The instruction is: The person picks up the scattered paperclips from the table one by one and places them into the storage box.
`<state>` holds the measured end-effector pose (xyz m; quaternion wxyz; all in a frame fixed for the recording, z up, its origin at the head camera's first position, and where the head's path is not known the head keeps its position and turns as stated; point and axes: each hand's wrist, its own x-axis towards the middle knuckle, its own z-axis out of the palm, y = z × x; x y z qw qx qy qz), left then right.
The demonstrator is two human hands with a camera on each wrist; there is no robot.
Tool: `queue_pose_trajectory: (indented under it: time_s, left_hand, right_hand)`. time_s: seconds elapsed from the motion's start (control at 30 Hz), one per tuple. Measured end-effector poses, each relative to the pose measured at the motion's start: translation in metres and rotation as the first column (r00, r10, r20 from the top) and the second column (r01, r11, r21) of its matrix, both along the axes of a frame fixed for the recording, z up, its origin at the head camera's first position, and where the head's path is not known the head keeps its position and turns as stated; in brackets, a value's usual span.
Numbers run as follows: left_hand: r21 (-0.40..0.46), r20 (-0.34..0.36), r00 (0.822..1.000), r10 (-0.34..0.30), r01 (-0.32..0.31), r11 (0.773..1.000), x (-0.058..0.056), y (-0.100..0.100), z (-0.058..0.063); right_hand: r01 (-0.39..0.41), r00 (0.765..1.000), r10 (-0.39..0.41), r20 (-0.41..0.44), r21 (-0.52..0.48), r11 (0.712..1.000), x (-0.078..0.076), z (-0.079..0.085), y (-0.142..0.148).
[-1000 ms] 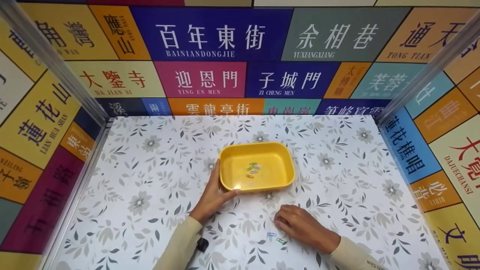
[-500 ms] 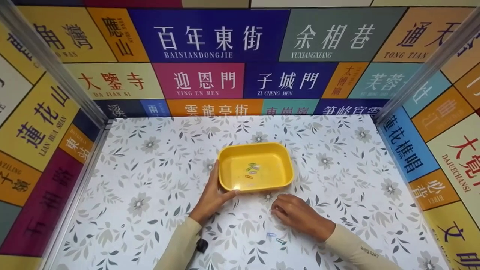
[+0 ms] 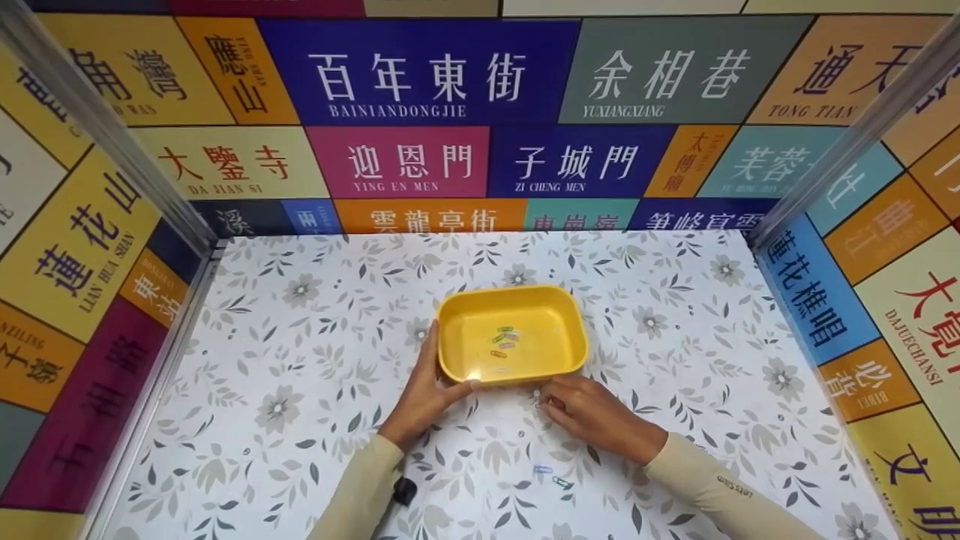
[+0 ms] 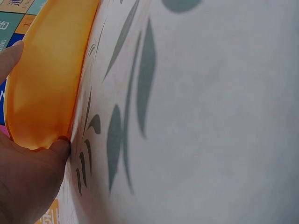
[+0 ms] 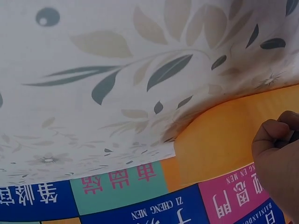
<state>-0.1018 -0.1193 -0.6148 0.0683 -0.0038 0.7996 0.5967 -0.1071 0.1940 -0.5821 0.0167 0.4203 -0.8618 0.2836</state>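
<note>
A yellow plastic tub [image 3: 517,367] stands on the patterned tabletop, with several coloured paper clips [image 3: 504,339] on its floor. My left hand [image 3: 420,397] grips the tub's left end, thumb at the near rim and fingers along the side; the left wrist view shows thumb and a finger against its wall. Just off the tub's near right corner is my right hand [image 3: 592,416], fingers curled and tips together. It pinches what looks like a paper clip, mostly hidden by the fingers. On the tabletop below lie a blue paper clip [image 3: 543,469] and a green paper clip [image 3: 562,482].
Printed panels [image 3: 420,67] with large lettering wall in the back and both sides. A small black object [image 3: 405,491] sits by the left sleeve. White floral covering [image 3: 300,360] spreads around the tub.
My right hand has moved away from the two loose paper clips, forward to the tub's near side. The left hand and the tub have stayed in place.
</note>
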Motion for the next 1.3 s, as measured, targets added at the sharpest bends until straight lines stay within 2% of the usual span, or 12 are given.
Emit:
queue_pose_trajectory:
  time_s: [0.13,0.27,0.37,0.5,0.7,1.13,1.3]
  left_hand:
    - [0.009,0.009,1.0,-0.006,0.006,1.0,0.0,0.001,-0.001]
    - [0.027,-0.025,1.0,-0.014,0.015,1.0,-0.001,0.0,0.0]
    - [0.032,-0.04,0.999,-0.013,0.014,0.999,-0.002,-0.001,-0.001]
    - [0.021,-0.014,1.0,-0.007,0.008,1.0,-0.001,-0.001,-0.001]
    - [0.02,-0.021,1.0,0.001,-0.001,1.0,0.0,0.0,0.0]
    - [0.004,-0.014,1.0,-0.003,0.003,1.0,-0.002,0.001,-0.001]
    - [0.059,-0.028,1.0,-0.014,0.016,0.998,-0.002,0.001,0.0]
  right_hand:
    - [-0.012,1.0,0.012,-0.009,0.008,1.0,0.001,0.006,-0.002]
    - [-0.039,0.998,0.038,-0.056,-0.002,0.999,0.001,0.015,-0.006]
    - [-0.041,0.997,0.04,-0.067,-0.013,0.999,-0.004,0.023,-0.01]
    - [-0.035,0.998,0.034,-0.047,-0.013,0.999,-0.013,0.029,-0.013]
    - [-0.016,1.0,0.016,-0.024,0.013,1.0,-0.023,0.034,-0.017]
    - [-0.039,0.998,0.04,-0.053,0.034,0.999,-0.037,0.038,-0.02]
    - [-0.035,0.998,0.037,-0.055,0.035,0.999,-0.041,0.038,-0.02]
